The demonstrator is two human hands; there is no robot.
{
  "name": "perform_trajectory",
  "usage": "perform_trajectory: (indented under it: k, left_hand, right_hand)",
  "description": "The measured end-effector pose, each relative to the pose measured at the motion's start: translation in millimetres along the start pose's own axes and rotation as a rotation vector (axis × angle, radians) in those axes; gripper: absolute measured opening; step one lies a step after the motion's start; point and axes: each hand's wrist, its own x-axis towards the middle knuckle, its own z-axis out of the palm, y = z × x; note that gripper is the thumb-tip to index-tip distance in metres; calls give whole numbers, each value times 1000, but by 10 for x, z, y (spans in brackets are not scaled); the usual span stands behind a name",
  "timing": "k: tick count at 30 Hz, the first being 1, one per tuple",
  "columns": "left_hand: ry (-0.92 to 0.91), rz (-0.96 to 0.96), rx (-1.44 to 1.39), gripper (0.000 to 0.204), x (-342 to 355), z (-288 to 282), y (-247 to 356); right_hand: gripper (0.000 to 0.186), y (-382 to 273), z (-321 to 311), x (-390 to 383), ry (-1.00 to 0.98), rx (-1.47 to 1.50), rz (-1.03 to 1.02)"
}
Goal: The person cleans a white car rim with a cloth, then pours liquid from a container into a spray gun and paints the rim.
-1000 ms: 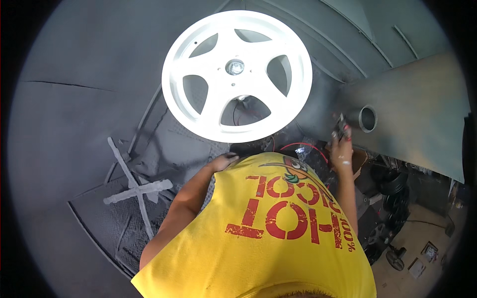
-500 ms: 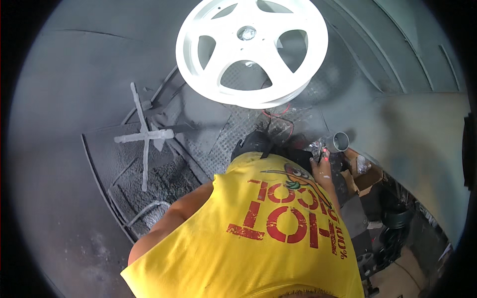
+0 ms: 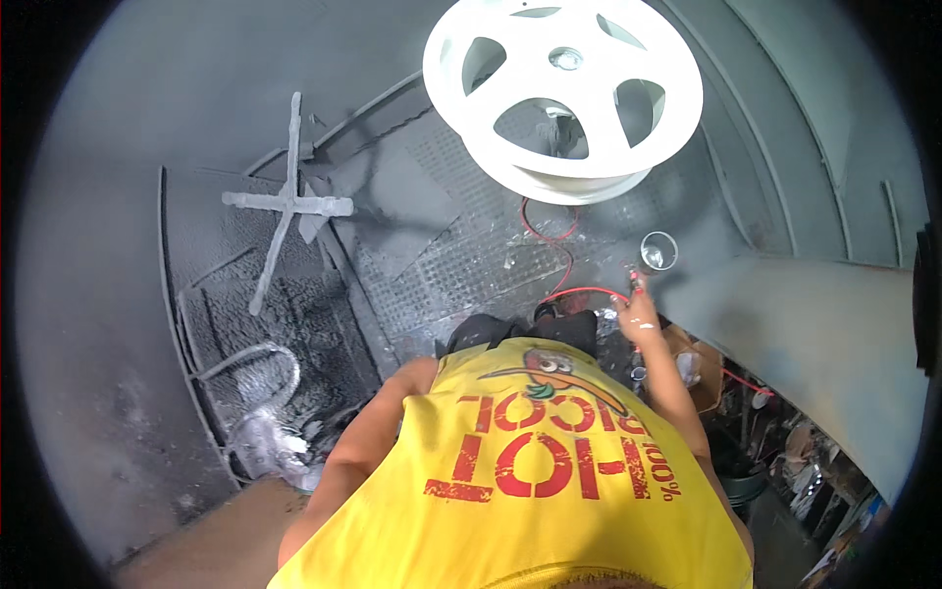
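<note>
My right hand (image 3: pixel 640 320) is out in front and to the right of my body, its fingers wrapped round a spray gun (image 3: pixel 635 282). Above the gun sits a round, clear-walled cup (image 3: pixel 658 252). A red hose (image 3: pixel 589 290) runs to the hand from the floor. Farther ahead, a white spoked wheel rim (image 3: pixel 601 113) hangs or stands raised, apart from the gun; what supports it is hidden. My left arm (image 3: pixel 368 427) hangs by my side, and the left hand is out of sight behind the arm and the yellow shirt.
To the left stands a grey, paint-crusted cross-shaped stand (image 3: pixel 287 203). Behind it lie a dark, rough panel (image 3: pixel 294 314) and a bent pipe (image 3: pixel 265 351). Grated metal plates (image 3: pixel 471 265) cover the floor. A cardboard box (image 3: pixel 708 378) and clutter line the right wall (image 3: pixel 814 319).
My right hand has moved forward, away from my body, with the spray gun and cup. The red hose now shows leading to it. The view has shifted, so the wheel rim appears farther right.
</note>
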Motion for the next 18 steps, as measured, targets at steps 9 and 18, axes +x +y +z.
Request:
perform_trajectory:
  k: [9,18]
  left_hand:
    - [459,209,-1284,32,-199,827,-49]
    - [79,303,-1782,43,-1244,3216,-978]
  right_hand:
    - [69,-754,588,-522,-286,-52,-160]
    - [59,-1936,1918,-1390,-473,-140,-653]
